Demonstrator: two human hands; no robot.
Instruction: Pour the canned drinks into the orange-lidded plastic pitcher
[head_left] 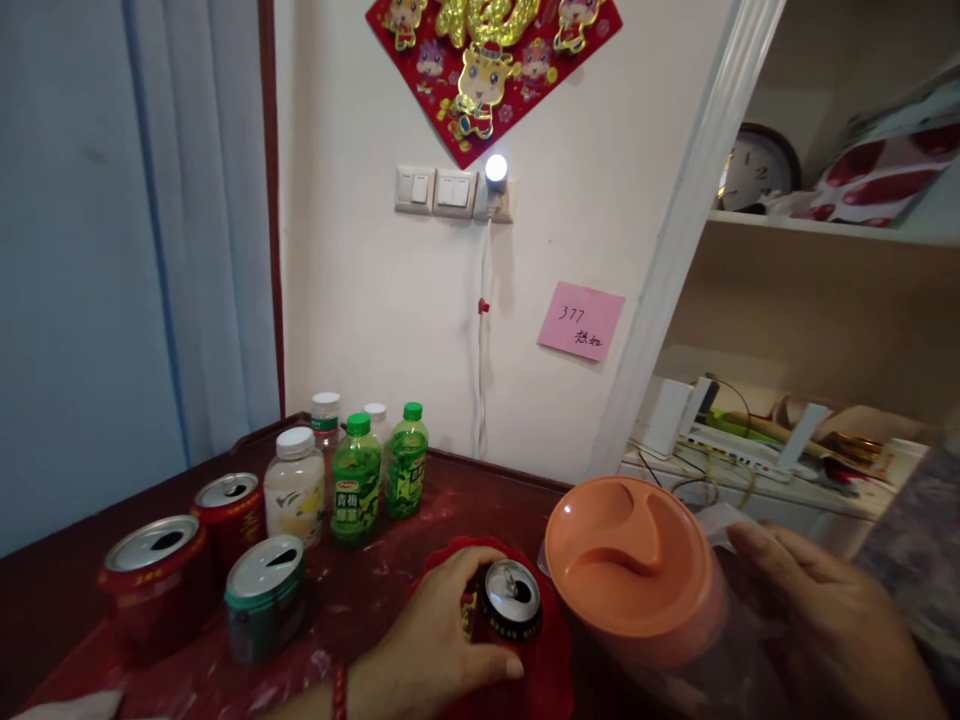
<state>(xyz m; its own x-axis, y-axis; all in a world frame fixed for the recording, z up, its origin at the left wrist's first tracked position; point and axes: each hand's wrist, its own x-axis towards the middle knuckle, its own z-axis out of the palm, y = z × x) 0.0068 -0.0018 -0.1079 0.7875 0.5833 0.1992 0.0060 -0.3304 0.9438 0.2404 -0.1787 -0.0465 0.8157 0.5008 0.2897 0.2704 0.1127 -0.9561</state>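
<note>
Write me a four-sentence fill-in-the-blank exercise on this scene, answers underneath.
1. The left hand is around a dark can whose top is coloured ____.
2. The right hand is at the side of a container whose lid is coloured ____.
3. The number of bottles with green caps is ____.
4. The pink note on the wall bears the number ____.

Missing words: silver; orange; two; 377

The head camera looks forward and down — left hand (435, 628) and right hand (840, 610) close, wall (375, 300) beyond.
</note>
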